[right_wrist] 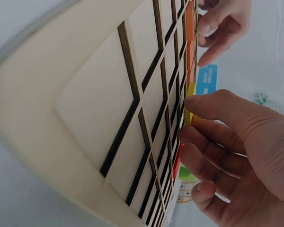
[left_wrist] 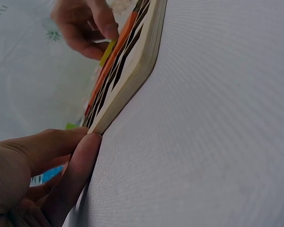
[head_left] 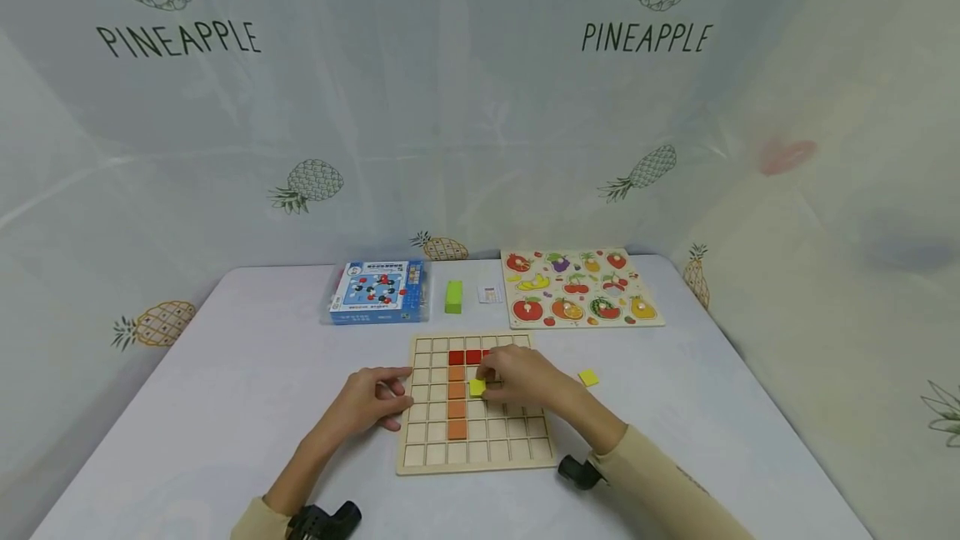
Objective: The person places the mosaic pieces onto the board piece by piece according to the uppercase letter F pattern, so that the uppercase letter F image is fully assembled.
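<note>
My right hand (head_left: 517, 375) pinches a yellow square tile (head_left: 477, 388) between thumb and fingertips, over the wooden grid board (head_left: 480, 465). In the right wrist view the tile (right_wrist: 190, 104) stands tilted close to the grid. Orange tiles (head_left: 457, 409) form a column on the board, left of the held tile. Red tiles (head_left: 457, 357) line up in a row at the column's top, with the row's right end partly hidden by my right hand. My left hand (head_left: 367, 398) rests its extended thumb and index fingertips against the board's left edge; its other fingers bend underneath.
Another yellow tile (head_left: 588, 377) lies on the white table right of the board. Behind the board are a blue boxed set (head_left: 377, 290), a green block (head_left: 453, 297), a small white card (head_left: 490, 295) and a fruit puzzle board (head_left: 581, 290). A pineapple-print curtain (head_left: 450, 107) hangs behind.
</note>
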`<state>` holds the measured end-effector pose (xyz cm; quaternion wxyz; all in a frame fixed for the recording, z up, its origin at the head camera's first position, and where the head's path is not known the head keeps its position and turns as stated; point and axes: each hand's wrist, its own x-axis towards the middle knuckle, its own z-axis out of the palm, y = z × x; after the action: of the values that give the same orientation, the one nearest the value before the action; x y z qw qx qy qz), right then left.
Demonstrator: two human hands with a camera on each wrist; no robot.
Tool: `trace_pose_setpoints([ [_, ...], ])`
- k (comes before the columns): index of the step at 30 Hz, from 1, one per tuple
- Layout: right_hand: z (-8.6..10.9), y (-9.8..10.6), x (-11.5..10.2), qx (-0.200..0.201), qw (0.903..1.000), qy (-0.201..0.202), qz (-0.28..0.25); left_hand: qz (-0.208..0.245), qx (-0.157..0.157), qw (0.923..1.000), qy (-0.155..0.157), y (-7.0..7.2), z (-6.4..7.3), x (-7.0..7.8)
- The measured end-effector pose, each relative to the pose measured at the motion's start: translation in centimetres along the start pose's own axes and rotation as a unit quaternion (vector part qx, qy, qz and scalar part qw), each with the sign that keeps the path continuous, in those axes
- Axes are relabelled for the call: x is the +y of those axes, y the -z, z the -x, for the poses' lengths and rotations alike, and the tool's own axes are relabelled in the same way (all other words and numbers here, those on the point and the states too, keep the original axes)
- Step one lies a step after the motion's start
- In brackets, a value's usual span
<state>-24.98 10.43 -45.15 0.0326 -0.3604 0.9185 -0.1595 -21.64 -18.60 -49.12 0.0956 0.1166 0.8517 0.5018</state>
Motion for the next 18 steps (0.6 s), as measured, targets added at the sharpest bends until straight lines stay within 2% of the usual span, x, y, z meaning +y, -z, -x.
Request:
trace_pose_setpoints([
  [18, -0.35, -0.01, -0.07, -0.009, 0.9999, -0.006, -0.002, -0.004, 0.001, 1.0000, 0.006, -0.02, -0.13, 0.15],
])
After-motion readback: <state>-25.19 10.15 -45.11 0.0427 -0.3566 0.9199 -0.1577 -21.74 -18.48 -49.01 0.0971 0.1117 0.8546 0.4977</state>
